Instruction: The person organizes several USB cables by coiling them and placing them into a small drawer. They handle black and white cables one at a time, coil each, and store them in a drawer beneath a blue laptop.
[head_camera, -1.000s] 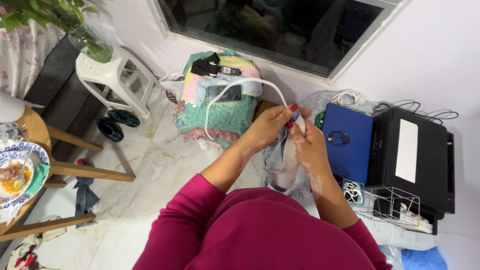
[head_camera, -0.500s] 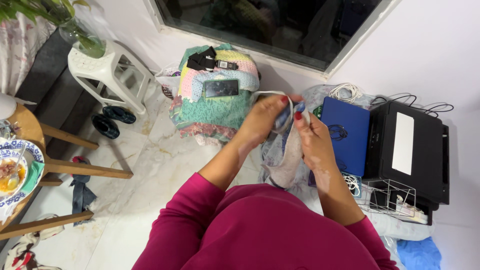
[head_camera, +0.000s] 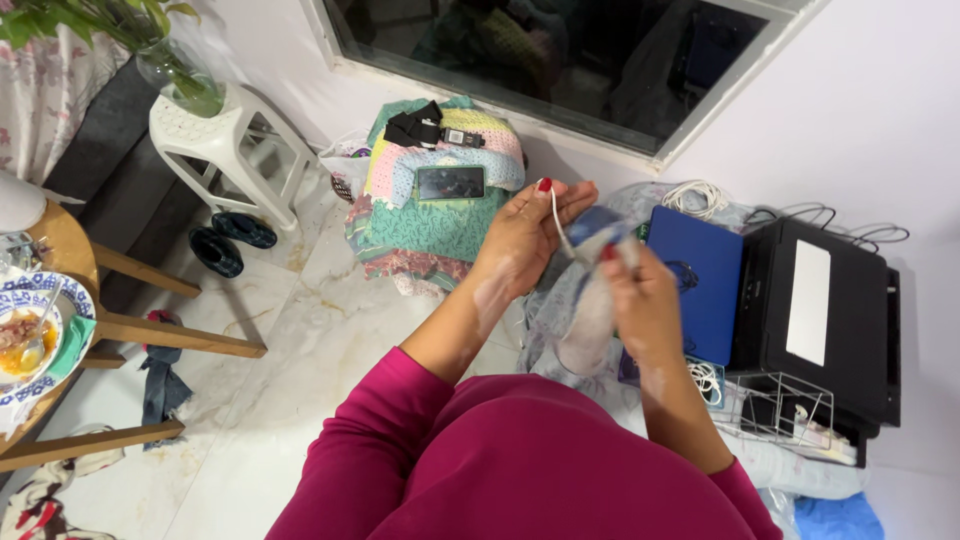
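Both hands are up close together in front of the magenta top (head_camera: 520, 460). The left hand (head_camera: 527, 235) has its fingers curled around a thin white cable (head_camera: 556, 218) that runs up across the palm, with the thumb pressed on it. The right hand (head_camera: 640, 295) is pinched shut on the top of a small blue and grey fabric pouch (head_camera: 592, 290), which hangs down between the wrists, blurry so I can't make out much detail. The two hands nearly touch at the pouch mouth.

Just past the left hand there's a bundle of crocheted blankets (head_camera: 430, 225) on the marble floor (head_camera: 290, 360), with a phone (head_camera: 451, 183) and a black strap thing (head_camera: 425, 128) lying on top. To the right, a blue laptop (head_camera: 700, 280) lies beside a black printer (head_camera: 825, 310), with a wire basket (head_camera: 785, 410) in front of it. Far left there's a white plastic stool (head_camera: 215, 145) and a plate of food (head_camera: 25, 335) on a wooden table (head_camera: 70, 260).
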